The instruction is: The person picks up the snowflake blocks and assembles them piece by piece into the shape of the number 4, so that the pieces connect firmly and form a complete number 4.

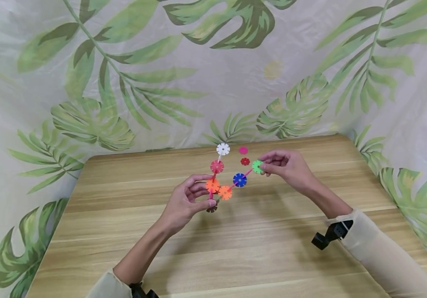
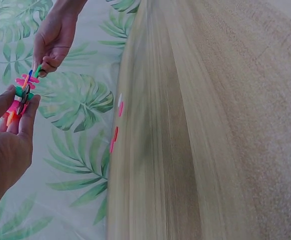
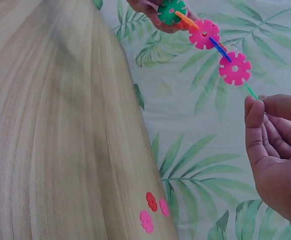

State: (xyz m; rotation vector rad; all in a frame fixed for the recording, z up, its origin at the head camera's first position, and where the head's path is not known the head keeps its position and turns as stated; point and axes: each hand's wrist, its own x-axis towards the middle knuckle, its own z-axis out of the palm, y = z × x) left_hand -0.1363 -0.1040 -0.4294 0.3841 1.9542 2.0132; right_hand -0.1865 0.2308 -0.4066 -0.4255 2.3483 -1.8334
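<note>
A chain of slotted plastic discs stretches between both hands above the table. My left hand [image 1: 185,203] grips the chain between thumb and fingers, by an orange disc [image 1: 212,186] and a dark disc [image 1: 212,209] below it. Another orange disc [image 1: 225,192] and a blue disc [image 1: 240,180] follow to the right, with pink discs edge-on between. At the right end, my right hand [image 1: 288,169] pinches a green disc [image 1: 257,167]; the right wrist view shows this green disc [image 3: 251,90] edge-on beyond a pink disc [image 3: 235,68]. A coral disc [image 1: 217,166] and white disc [image 1: 222,149] rise above the left hand.
Loose on the wooden table [image 1: 124,231] near its far edge lie a red disc [image 1: 245,161] and a pink disc [image 1: 243,150]. In the right wrist view a second pink disc [image 3: 146,221] lies beside them. A leaf-patterned cloth [image 1: 154,82] hangs behind the table.
</note>
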